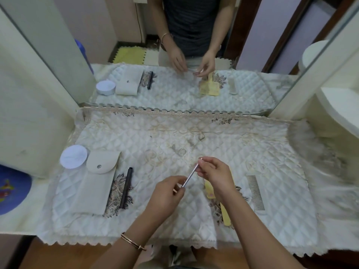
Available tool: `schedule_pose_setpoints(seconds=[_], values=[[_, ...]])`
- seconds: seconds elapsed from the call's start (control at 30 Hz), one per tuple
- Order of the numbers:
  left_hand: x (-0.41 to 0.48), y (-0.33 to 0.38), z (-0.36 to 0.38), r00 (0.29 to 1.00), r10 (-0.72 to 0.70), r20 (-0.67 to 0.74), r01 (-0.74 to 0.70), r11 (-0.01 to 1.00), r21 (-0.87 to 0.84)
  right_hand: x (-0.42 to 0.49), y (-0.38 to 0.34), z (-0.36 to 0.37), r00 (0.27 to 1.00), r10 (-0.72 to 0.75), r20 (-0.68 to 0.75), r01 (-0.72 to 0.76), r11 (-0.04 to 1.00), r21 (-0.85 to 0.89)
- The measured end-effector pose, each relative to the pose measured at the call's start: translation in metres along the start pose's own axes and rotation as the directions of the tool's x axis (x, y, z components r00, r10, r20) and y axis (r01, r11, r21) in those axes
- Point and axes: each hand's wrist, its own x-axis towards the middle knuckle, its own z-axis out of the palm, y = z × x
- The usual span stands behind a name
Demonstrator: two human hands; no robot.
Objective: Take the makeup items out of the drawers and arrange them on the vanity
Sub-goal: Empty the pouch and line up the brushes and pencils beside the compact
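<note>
- Left hand (167,193), centre-bottom of the frame: fingers curled, thumb and forefinger pinching the lower end of a thin silver stick (189,176).
- Right hand (215,173), just right of centre: fingers curled, fingertips pinching the upper end of the same stick.
- Stick is held in the air over the middle of the quilted cloth (174,136), slanting from lower left to upper right. Its top tip shows past the right fingers. I cannot tell what kind of makeup item it is.
- Bracelet (134,242) sits on the left wrist.
- Left of the frame, on the cloth: a round white tin (73,156). Touching its right side is a beige pouch (101,181), snap flap closed.
- Dark pencil (126,188) lies just right of the pouch, running roughly parallel to its long edge.
- Yellow paddle (209,191) lies flat on the cloth, partly hidden under the right hand and forearm. Its handle points to the bottom of the frame.
- Comb (256,192) lies right of the paddle, apart from it, teeth facing left.
- Mirror (116,26) fills the top of the frame and reflects the hands and the laid-out items.
- Blue object (11,191) sits at the left edge, off the cloth.
</note>
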Motion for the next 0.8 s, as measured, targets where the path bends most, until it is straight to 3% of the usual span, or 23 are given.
schedule_pose_setpoints(seconds=[0.23, 0.37, 0.43, 0.53, 0.6, 0.67, 0.8], values=[[0.012, 0.006, -0.016, 0.998, -0.041, 0.042, 0.041, 0.999, 0.003, 0.002, -0.004, 0.01, 0.992, -0.009, -0.123, 0.019, 0.997, 0.081], [0.004, -0.017, -0.025, 0.976, -0.115, 0.185, 0.084, 0.982, 0.169, 0.015, -0.023, -0.02, 0.949, 0.015, -0.316, 0.109, 0.922, 0.372], [0.0, -0.026, -0.026, 0.973, -0.179, 0.143, 0.162, 0.979, 0.122, 0.024, -0.041, -0.043, 0.934, -0.08, -0.349, 0.167, 0.959, 0.229], [0.007, -0.022, -0.02, 0.976, -0.214, 0.027, 0.213, 0.977, 0.022, 0.022, -0.031, -0.036, 0.967, -0.133, -0.218, 0.096, 0.98, -0.174], [0.013, -0.016, -0.009, 0.979, -0.202, 0.024, 0.202, 0.979, 0.014, 0.016, 0.0, -0.018, 0.981, -0.13, -0.146, 0.049, 0.885, -0.463], [0.014, -0.013, 0.004, 0.978, -0.207, 0.012, 0.207, 0.978, 0.015, 0.01, 0.03, -0.005, 0.989, -0.121, -0.084, 0.04, 0.767, -0.641], [0.007, -0.015, 0.024, 0.967, -0.256, 0.019, 0.256, 0.967, 0.009, 0.001, 0.055, 0.001, 0.987, -0.158, -0.015, 0.091, 0.64, -0.763]])
